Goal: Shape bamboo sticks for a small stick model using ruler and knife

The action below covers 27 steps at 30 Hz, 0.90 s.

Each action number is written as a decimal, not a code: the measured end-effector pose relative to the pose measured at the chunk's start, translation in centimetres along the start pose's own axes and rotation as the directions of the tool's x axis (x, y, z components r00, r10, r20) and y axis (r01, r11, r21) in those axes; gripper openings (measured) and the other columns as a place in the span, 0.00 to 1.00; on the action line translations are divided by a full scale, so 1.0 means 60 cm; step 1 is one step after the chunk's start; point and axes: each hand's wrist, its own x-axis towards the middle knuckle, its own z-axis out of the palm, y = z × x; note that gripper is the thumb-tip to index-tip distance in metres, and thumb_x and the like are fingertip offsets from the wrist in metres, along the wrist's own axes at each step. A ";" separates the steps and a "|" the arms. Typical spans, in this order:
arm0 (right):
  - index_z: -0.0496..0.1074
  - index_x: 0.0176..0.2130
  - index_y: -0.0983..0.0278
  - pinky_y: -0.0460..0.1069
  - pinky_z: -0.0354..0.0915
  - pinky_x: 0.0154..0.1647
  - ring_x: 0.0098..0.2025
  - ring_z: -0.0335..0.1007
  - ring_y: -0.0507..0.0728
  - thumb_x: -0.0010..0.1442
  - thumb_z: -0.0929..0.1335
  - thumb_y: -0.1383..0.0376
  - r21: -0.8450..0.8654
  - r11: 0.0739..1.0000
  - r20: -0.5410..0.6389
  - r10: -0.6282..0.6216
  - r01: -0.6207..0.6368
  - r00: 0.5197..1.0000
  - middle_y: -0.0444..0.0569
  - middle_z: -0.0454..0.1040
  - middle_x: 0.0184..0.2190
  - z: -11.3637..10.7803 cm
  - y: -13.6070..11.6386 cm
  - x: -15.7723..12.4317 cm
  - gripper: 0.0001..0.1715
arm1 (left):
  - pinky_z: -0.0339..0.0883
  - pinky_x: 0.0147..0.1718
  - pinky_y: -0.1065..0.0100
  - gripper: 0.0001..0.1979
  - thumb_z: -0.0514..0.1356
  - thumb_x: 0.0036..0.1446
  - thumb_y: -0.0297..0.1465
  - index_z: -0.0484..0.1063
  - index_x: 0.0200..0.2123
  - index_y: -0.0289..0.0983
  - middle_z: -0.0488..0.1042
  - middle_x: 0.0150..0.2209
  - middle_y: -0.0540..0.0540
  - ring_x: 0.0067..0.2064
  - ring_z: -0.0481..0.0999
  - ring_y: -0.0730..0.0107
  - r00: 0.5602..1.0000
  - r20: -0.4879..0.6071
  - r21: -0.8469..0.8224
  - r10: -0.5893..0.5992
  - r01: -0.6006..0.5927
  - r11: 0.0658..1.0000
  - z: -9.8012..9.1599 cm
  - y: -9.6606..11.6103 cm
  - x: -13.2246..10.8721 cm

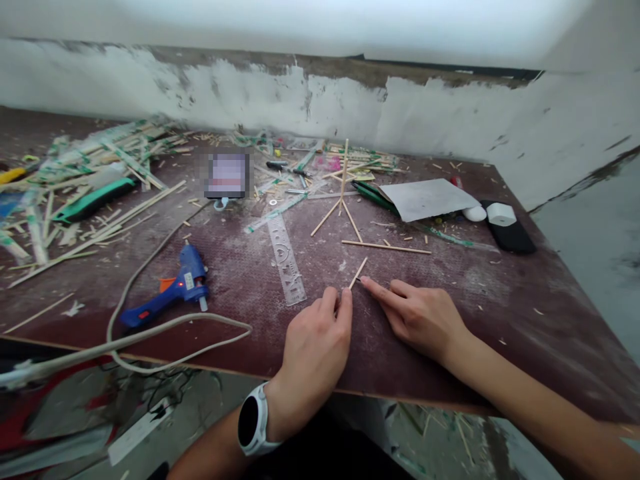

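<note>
Near the front edge of the table, my left hand (pixel 317 340) pinches the lower end of a short wooden stick (pixel 359 272) against the tabletop. My right hand (pixel 423 313) is closed, its index finger pointing at the stick from the right. A small dark tip shows under that fingertip, against the stick; most of whatever it belongs to is hidden. Just beyond, a longer wooden stick (pixel 387 247) lies flat. Behind it stands a small frame of joined wooden sticks (pixel 342 193), with one stick upright and others splayed as legs.
A blue glue gun (pixel 187 280) with a looping cord lies left, beside a clear ruler (pixel 287 263). A green-handled cutter (pixel 95 200) and heaps of sticks fill the far left. A phone (pixel 227 175), white paper (pixel 427 198) and a black case (pixel 510 237) lie further back.
</note>
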 end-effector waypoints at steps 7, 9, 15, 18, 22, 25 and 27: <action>0.68 0.67 0.51 0.51 0.47 0.25 0.24 0.70 0.52 0.67 0.64 0.65 -0.025 1.000 0.066 0.011 -0.009 0.998 0.45 0.80 0.34 -0.011 -0.007 0.007 0.31 | 0.74 0.35 0.66 0.21 0.57 0.65 0.21 0.70 0.61 0.31 0.72 0.41 0.44 0.35 0.75 0.66 1.000 -0.006 0.041 0.025 -0.025 0.999 -0.002 0.001 0.001; 0.67 0.67 0.51 0.51 0.47 0.25 0.24 0.71 0.53 0.67 0.64 0.65 -0.026 1.000 0.096 0.015 -0.012 0.995 0.45 0.80 0.34 -0.017 -0.008 0.009 0.32 | 0.73 0.35 0.66 0.21 0.57 0.66 0.21 0.70 0.61 0.32 0.72 0.41 0.44 0.35 0.75 0.66 1.000 -0.001 0.042 0.022 -0.022 0.999 -0.002 0.001 0.002; 0.68 0.67 0.51 0.51 0.44 0.25 0.24 0.72 0.53 0.66 0.65 0.64 -0.014 1.000 0.142 0.022 -0.020 0.990 0.46 0.81 0.35 -0.026 -0.007 0.011 0.31 | 0.73 0.35 0.66 0.20 0.57 0.67 0.22 0.70 0.61 0.33 0.73 0.42 0.44 0.36 0.75 0.66 1.000 -0.004 0.039 0.016 -0.016 0.999 -0.002 0.001 0.000; 0.69 0.66 0.51 0.51 0.43 0.25 0.24 0.71 0.52 0.67 0.64 0.64 0.001 1.000 0.090 0.011 -0.011 0.996 0.46 0.81 0.35 -0.017 -0.003 0.007 0.30 | 0.72 0.34 0.66 0.19 0.57 0.67 0.23 0.71 0.60 0.34 0.73 0.42 0.45 0.35 0.75 0.66 1.000 -0.030 0.040 0.008 -0.007 0.999 0.001 0.000 0.000; 0.69 0.66 0.51 0.50 0.45 0.25 0.24 0.71 0.51 0.69 0.63 0.64 0.014 1.000 -0.001 0.006 -0.006 1.000 0.45 0.80 0.33 -0.003 0.001 0.002 0.29 | 0.72 0.33 0.67 0.19 0.58 0.67 0.22 0.72 0.59 0.34 0.73 0.41 0.45 0.34 0.75 0.67 0.998 -0.061 0.040 0.003 -0.001 0.999 0.004 0.000 0.000; 0.69 0.66 0.52 0.50 0.46 0.25 0.24 0.71 0.51 0.69 0.63 0.64 0.013 1.000 -0.018 0.003 -0.003 1.000 0.44 0.80 0.33 0.000 0.001 0.001 0.28 | 0.71 0.34 0.67 0.19 0.58 0.67 0.23 0.72 0.60 0.34 0.73 0.41 0.45 0.34 0.75 0.67 0.998 -0.061 0.030 0.007 -0.005 1.000 0.003 0.000 -0.001; 0.69 0.66 0.52 0.50 0.46 0.25 0.24 0.71 0.51 0.69 0.63 0.64 0.015 1.000 -0.023 -0.004 0.004 1.000 0.44 0.79 0.32 0.000 0.000 0.002 0.28 | 0.71 0.34 0.67 0.19 0.58 0.67 0.23 0.71 0.60 0.34 0.73 0.41 0.45 0.34 0.75 0.67 0.998 -0.055 0.026 0.005 -0.004 1.000 0.002 0.001 -0.001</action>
